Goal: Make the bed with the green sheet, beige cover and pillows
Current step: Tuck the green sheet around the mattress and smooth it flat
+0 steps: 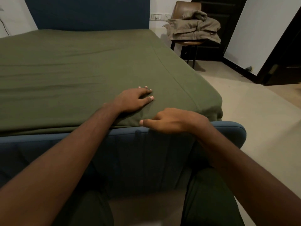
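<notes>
While the open left hand (133, 99) is pinning the green sheet (81, 70), the curled right hand (172, 121), grip unclear, should be tucking tautly.

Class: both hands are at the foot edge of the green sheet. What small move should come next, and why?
Probably tuck the edge of the green sheet down behind the blue footboard with the right hand: folds bunch there, while the left hand presses it flat.
</notes>
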